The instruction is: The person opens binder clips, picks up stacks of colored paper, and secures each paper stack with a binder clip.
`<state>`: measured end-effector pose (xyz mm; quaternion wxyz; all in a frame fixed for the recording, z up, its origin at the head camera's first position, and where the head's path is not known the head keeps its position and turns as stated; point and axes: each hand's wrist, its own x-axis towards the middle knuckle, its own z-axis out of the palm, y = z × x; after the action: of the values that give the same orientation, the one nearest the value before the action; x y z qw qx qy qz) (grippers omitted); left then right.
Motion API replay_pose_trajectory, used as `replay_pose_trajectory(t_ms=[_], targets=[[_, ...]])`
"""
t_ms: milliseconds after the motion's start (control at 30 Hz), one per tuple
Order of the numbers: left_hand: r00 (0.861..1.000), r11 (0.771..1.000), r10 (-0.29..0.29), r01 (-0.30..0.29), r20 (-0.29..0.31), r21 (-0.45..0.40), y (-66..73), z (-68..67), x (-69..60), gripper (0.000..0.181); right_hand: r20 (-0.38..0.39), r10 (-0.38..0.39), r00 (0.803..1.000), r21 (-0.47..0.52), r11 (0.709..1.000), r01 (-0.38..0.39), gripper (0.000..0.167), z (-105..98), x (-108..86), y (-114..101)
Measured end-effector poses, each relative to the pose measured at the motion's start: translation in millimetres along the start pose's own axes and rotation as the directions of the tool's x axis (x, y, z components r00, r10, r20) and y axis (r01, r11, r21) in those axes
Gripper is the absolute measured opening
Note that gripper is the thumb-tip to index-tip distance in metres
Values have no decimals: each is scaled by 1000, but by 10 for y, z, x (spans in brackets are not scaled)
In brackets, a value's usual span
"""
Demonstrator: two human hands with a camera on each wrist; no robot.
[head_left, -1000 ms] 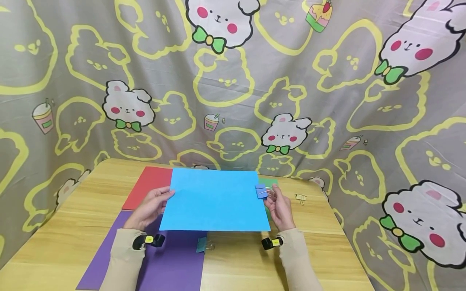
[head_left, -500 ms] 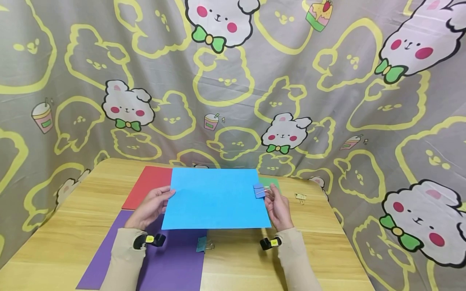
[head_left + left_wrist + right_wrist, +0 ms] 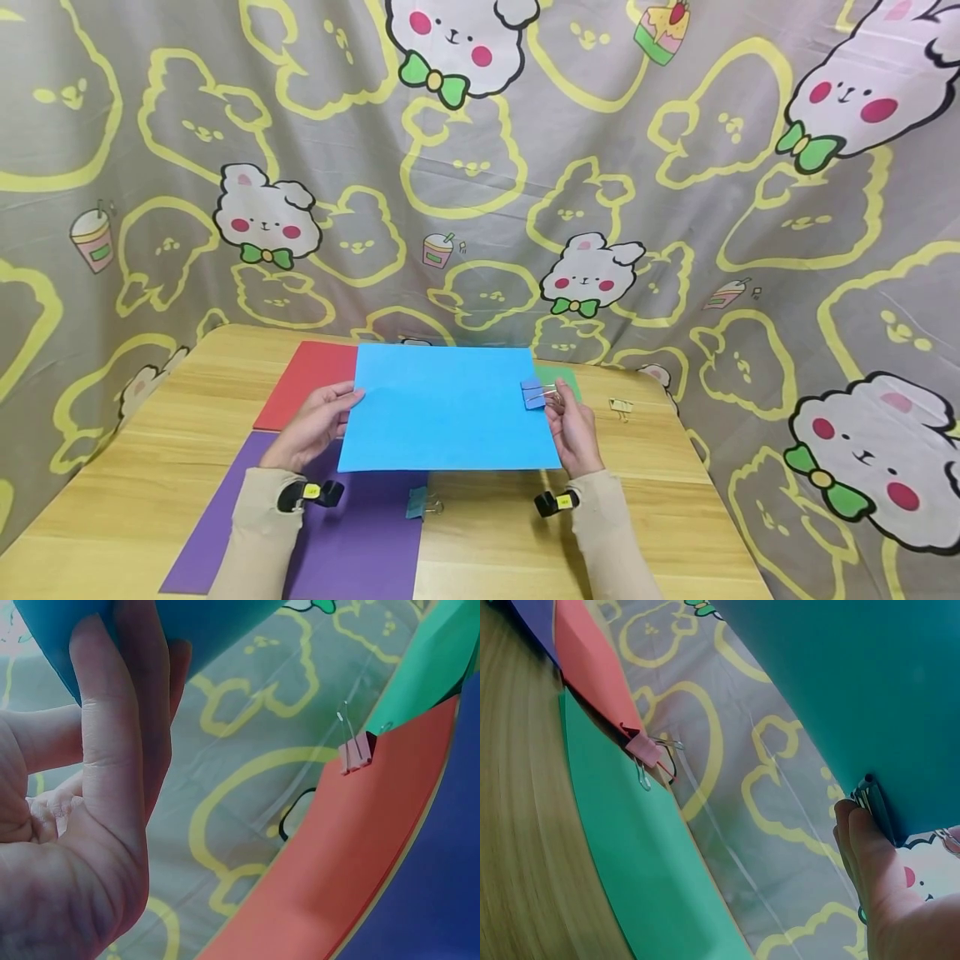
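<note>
A bright blue sheet of paper (image 3: 450,408) is held up above the table between both hands. My left hand (image 3: 318,421) pinches its left edge, thumb on top and fingers beneath, as the left wrist view also shows. At the right edge sits a blue-purple binder clip (image 3: 533,395), its jaws over the paper. My right hand (image 3: 576,425) holds this clip by its wire handles. In the right wrist view the fingers (image 3: 874,847) lie against the clip (image 3: 881,810). The sheet hides part of the table.
Purple paper (image 3: 352,542) lies front left with a teal binder clip (image 3: 416,502) on its right edge. Behind it lies red paper (image 3: 300,387), which bears a pink clip (image 3: 357,754). Green paper (image 3: 561,382) and a yellow clip (image 3: 621,406) lie at the right.
The sheet's near edge has risen slightly and its left corner has shifted a little right. The clip sits slightly further left on the sheet. Both hands keep their holds.
</note>
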<state>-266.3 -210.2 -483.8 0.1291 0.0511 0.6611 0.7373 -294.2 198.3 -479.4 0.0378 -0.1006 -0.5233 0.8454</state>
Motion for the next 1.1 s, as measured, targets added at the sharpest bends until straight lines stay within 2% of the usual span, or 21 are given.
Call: replay_pose_trajectory(t_ms=[633,933,1100], targets=[[1000,1000,-8,8,14,-15,-10,-15,-12,73,36,17,999,23,1000,-18,27,14,1,10],[1000,1000,4,-4,25,-9,-5,-9,-5,69,44,11,999,52,999,-13,29,23,-22,-1],[1000,1000,4,-4,22,-10,-3,-5,1,67,43,18,999,48,999,-21,24,15,-25,-11]])
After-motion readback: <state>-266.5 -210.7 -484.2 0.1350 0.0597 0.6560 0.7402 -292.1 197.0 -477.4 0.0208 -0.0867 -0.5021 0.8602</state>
